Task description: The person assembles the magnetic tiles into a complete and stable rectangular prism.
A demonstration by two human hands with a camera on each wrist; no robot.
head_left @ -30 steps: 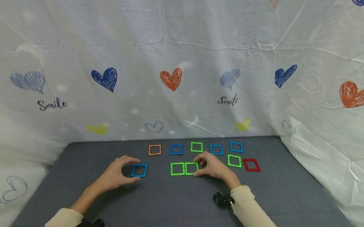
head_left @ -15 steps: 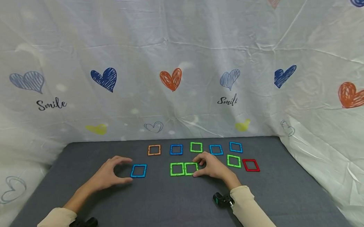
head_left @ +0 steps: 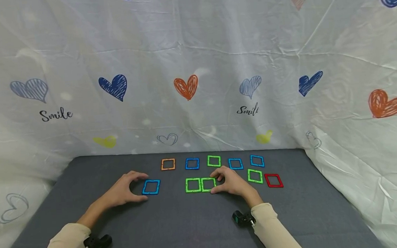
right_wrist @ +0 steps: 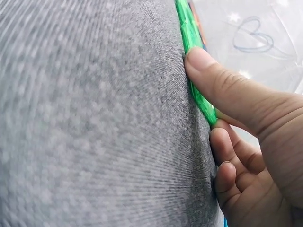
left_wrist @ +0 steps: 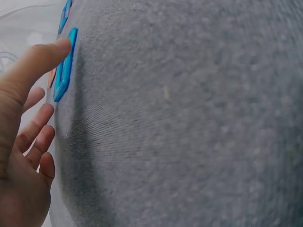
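R hand (head_left: 234, 181) pinches green tile (head_left: 207, 190); L hand (head_left: 122, 190) spread nr blue tile (head_left: 150, 193)

White backdrop (head_left: 215, 62) w/ printed hearts & "Smile" lettering hangs behind. Below it, dk grey tabletop (head_left: 177, 227). Cream sleeves (head_left: 64, 244) come in from near side, ea. w/ blk wrist device (head_left: 98, 242) by the cuff.

R hand: thumb at near side of green tile, fingers at far side, gripping it flat on the table; its L edge meets 2nd green tile (head_left: 193, 191).

L hand: thumb & fingers apart in a C, nothing gripped; blue tile lies flat by the fingertips, well L of green pair. Can't tell if thumb tip touches it.

All tiles = hollow sq. frames. Far row, L to R: orange tile (head_left: 168, 169), darker blue tile (head_left: 192, 168), far green tile (head_left: 214, 165), then two lt-blue tiles (head_left: 237, 168). R of R hand: outer green tile (head_left: 255, 182), red tile (head_left: 274, 186) just beside.
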